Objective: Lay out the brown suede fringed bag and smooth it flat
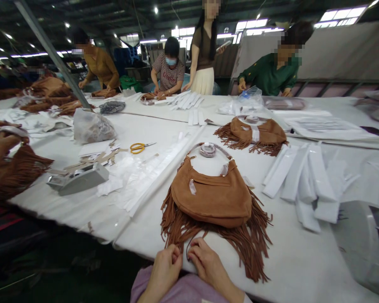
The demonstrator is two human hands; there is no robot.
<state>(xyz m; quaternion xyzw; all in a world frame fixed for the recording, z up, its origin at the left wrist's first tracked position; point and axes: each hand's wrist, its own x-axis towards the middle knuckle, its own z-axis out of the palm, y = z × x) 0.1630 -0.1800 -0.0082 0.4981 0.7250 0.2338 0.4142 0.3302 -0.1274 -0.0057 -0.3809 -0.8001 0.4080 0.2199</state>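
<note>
A brown suede-like handbag [211, 198] with long fringe [252, 248] lies on the white table in front of me. Its handle curves away at the top, with a wrapped coil [207, 149] inside the loop. My left hand [166, 267] is closed at the table's near edge, touching the fringe tips; what its fingers pinch is hidden. Beside it, my right hand [208, 261] is closed on a thin, dark fringe strand [187, 248] that curves down from the bag's lower side.
Yellow-handled scissors [138, 147] and a grey tape dispenser [78, 176] lie to the left. Folded white paper strips [306, 181] and another dispenser [360, 240] are at right. A second fringed bag [257, 132] lies behind. A co-worker's hands [1, 143] hold a bag at far left.
</note>
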